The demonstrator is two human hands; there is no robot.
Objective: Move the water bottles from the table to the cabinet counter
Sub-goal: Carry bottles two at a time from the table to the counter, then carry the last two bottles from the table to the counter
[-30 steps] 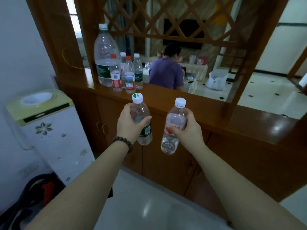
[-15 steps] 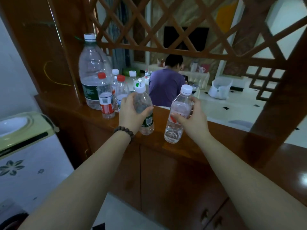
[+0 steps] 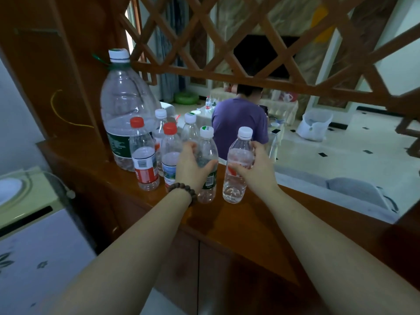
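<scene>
Brown and shiny, the wooden desk [image 3: 238, 226] runs across the middle, with cabinet doors [image 3: 204, 269] under its front edge. Two bare arms reach over that front edge. The left hand [image 3: 191, 167] wears a bead bracelet [image 3: 183, 189], and its fingers [image 3: 210, 164] are wrapped around the green-label bottle [image 3: 208, 164]. This bottle stands upright with its bottom on the desk. The right hand [image 3: 256, 169] has its fingers [image 3: 236, 171] curled around the red-label bottle [image 3: 237, 164] just beside it, and that bottle leans a little to the right with its bottom on or just over the desk; I cannot tell which. Both bottles have white caps and are near the front edge. To the left of them, closer to the left end of the desk, stand two red-cap bottles [image 3: 143, 155], and two more small bottles [image 3: 189, 128] with white caps stand behind. A big water jug [image 3: 123, 105] stands at the back by the wooden post [image 3: 68, 76]. A green and white water machine [image 3: 25, 223] sits low at the left, off the desk. Past the wooden crisscross screen [image 3: 250, 42], a person in a purple shirt [image 3: 238, 119] sits far away in the next room.
</scene>
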